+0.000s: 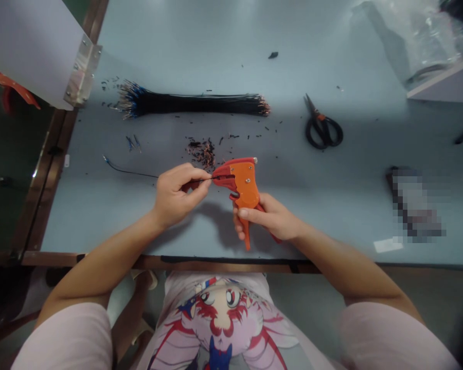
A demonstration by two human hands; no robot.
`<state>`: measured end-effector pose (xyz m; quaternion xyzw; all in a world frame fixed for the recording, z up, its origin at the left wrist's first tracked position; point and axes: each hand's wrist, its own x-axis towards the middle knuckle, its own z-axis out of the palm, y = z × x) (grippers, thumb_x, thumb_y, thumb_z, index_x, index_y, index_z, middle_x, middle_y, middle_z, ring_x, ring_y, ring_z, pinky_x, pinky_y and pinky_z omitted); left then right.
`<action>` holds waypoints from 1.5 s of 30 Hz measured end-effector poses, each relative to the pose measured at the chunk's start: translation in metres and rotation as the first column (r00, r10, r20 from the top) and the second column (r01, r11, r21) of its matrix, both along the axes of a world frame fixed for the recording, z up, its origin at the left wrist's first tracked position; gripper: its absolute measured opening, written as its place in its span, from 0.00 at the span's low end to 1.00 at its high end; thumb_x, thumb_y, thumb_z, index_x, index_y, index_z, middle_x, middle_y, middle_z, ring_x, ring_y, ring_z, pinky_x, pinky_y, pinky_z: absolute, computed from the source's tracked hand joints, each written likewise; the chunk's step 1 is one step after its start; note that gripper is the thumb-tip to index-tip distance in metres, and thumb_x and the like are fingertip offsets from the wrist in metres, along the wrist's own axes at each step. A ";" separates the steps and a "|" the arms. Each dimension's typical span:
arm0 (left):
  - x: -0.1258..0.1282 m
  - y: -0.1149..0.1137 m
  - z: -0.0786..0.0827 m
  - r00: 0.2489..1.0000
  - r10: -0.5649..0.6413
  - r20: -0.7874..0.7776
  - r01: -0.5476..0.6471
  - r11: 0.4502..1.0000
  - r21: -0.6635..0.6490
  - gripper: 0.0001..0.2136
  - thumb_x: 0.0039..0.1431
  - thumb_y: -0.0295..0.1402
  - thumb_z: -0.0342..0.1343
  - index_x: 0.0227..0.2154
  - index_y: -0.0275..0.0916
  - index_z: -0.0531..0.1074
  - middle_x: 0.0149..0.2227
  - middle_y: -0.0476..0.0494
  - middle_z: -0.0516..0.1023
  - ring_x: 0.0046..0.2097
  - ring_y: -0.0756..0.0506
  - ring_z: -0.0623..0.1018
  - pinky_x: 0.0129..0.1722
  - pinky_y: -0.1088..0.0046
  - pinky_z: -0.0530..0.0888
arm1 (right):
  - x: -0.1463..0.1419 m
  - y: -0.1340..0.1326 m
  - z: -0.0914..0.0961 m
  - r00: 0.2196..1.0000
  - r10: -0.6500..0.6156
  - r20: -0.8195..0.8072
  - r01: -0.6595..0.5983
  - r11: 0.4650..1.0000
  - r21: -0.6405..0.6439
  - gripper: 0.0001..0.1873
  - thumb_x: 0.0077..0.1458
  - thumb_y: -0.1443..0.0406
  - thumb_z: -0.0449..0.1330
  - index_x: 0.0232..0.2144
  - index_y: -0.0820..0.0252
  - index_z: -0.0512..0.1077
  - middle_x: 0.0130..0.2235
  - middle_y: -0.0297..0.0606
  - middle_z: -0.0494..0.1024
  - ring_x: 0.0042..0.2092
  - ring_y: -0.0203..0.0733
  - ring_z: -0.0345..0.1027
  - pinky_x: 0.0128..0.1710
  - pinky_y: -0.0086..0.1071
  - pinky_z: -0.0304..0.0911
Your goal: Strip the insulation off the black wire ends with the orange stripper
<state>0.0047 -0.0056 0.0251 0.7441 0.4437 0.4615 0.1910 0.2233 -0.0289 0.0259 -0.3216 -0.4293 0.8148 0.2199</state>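
The left hand point(179, 196) pinches a thin black wire point(131, 172) narrowly between thumb and fingers, close to the mouth of an orange wire stripper point(245, 185). The right hand point(272, 218) holds the stripper upright, its fingers wrapped around the handles, just in from the front edge of the bench point(324, 174). That short pinch seems meant to keep the wire straight and steady where it enters the jaws, though how far it goes in is hard to tell from this angle. The wire's blue-tipped tail trails away toward the bench's left edge, clear of both hands. Farther in, a heap of insulation scraps point(201, 153) lies near the middle, and a long bundle of black wires point(193, 104) stretches across the far part of the bench, its ends seemingly kept aligned. Black-handled scissors point(323, 128) rest toward the right, away from the working space yet within reach.
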 end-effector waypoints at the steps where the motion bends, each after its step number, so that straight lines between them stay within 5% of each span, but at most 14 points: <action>1: 0.000 0.000 0.000 1.000 0.000 -0.004 0.000 1.000 0.002 0.03 0.51 0.24 0.58 0.27 0.38 0.74 0.21 0.54 0.70 0.23 0.56 0.66 0.23 0.80 0.62 | 0.000 0.000 0.000 1.000 0.003 0.002 -0.003 1.000 0.007 0.12 0.56 0.59 0.60 0.31 0.64 0.66 0.25 0.35 0.73 0.25 0.36 0.71 0.22 0.29 0.70; 10: 0.002 0.000 0.001 0.992 0.052 -0.111 -0.055 0.998 -0.025 0.03 0.50 0.24 0.57 0.24 0.37 0.73 0.17 0.56 0.60 0.21 0.56 0.61 0.23 0.79 0.60 | -0.006 -0.003 0.000 0.996 -0.003 0.091 0.001 1.000 0.031 0.16 0.55 0.56 0.60 0.26 0.63 0.65 0.23 0.34 0.71 0.22 0.35 0.69 0.17 0.27 0.68; 22: 0.004 0.000 -0.003 0.990 0.111 -0.089 -0.116 0.992 -0.055 0.03 0.50 0.27 0.57 0.25 0.38 0.74 0.20 0.54 0.71 0.20 0.57 0.62 0.20 0.79 0.59 | -0.005 -0.001 -0.004 0.994 -0.059 0.096 0.060 0.998 -0.005 0.21 0.55 0.54 0.59 0.19 0.62 0.63 0.15 0.31 0.66 0.14 0.32 0.61 0.10 0.24 0.58; 28: -0.004 0.009 -0.008 0.980 0.197 -0.027 -0.199 0.977 -0.073 0.02 0.49 0.27 0.58 0.25 0.40 0.75 0.17 0.56 0.66 0.19 0.56 0.60 0.21 0.78 0.60 | 0.011 0.017 0.001 0.933 -0.354 0.063 0.359 0.920 -0.156 0.14 0.52 0.57 0.63 0.29 0.63 0.67 0.22 0.33 0.72 0.20 0.38 0.68 0.20 0.34 0.70; 33: -0.003 0.009 -0.008 0.987 0.162 -0.001 -0.162 0.982 -0.093 0.02 0.52 0.29 0.58 0.27 0.40 0.75 0.22 0.52 0.72 0.24 0.54 0.68 0.24 0.77 0.65 | 0.014 0.018 0.004 0.977 -0.186 0.108 0.204 0.961 -0.185 0.18 0.48 0.58 0.66 0.36 0.66 0.68 0.29 0.44 0.77 0.30 0.47 0.75 0.27 0.37 0.73; 45: 0.006 0.002 -0.007 0.998 0.064 0.008 -0.062 0.993 -0.100 0.02 0.52 0.26 0.57 0.27 0.38 0.74 0.24 0.52 0.74 0.25 0.54 0.70 0.24 0.79 0.65 | 0.004 0.005 0.000 1.000 -0.003 -0.017 0.002 0.993 -0.115 0.16 0.53 0.59 0.63 0.37 0.65 0.66 0.30 0.39 0.75 0.30 0.41 0.74 0.28 0.35 0.73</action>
